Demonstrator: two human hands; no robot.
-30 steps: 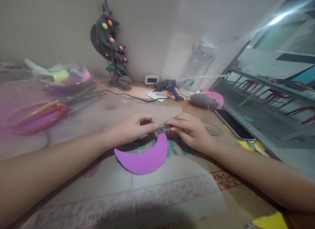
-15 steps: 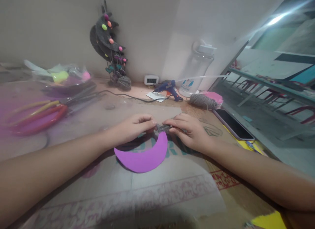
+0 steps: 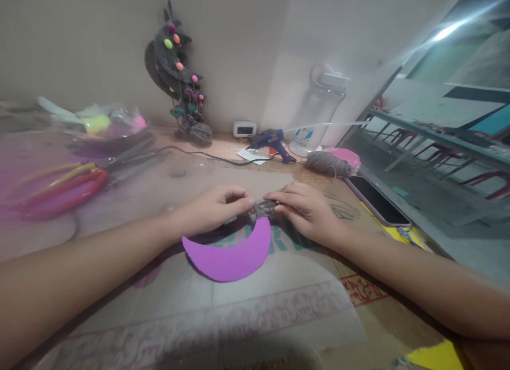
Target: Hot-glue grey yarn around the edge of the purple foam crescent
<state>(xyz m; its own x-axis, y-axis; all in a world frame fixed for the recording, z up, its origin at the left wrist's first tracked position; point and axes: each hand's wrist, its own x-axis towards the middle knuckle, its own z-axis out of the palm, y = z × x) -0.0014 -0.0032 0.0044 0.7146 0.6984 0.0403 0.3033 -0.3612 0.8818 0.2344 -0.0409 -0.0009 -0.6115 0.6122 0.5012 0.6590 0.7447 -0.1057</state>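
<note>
You hold a small grey piece (image 3: pixel 263 208) at the centre of the frame, just above the worktop (image 3: pixel 398 317). What it is cannot be told; it is blurred and mostly covered. Your left hand (image 3: pixel 217 205) comes in from the left, fingers curled, thumb and forefinger pinching the left end of the piece. Your right hand (image 3: pixel 308 208) meets it from the right, fingertips closed on the other end, so the two hands nearly touch.

Just below the piece a purple crescent (image 3: pixel 231 253) lies flat, its horns pointing up toward your hands; the right horn ends right under the piece. The crescent rests on a printed sheet (image 3: pixel 255 311) that covers the lower middle of the frame.

To the right of your right hand, a phone (image 3: pixel 376 200) lies face up near the worktop's edge. Above it sits a ball of grey yarn (image 3: pixel 329 163) against something pink. Further back, centre right, a blue glue gun (image 3: pixel 274 142) lies beside a clear bottle (image 3: pixel 314 120), with a small clock (image 3: pixel 245 128) by the wall. A black ornament (image 3: pixel 175 72) with coloured beads stands at upper centre left. At the left, red-handled scissors (image 3: pixel 64 187) lie blurred, below a plastic bag (image 3: pixel 105 123). A yellow scrap (image 3: pixel 438 356) shows at lower right.
</note>
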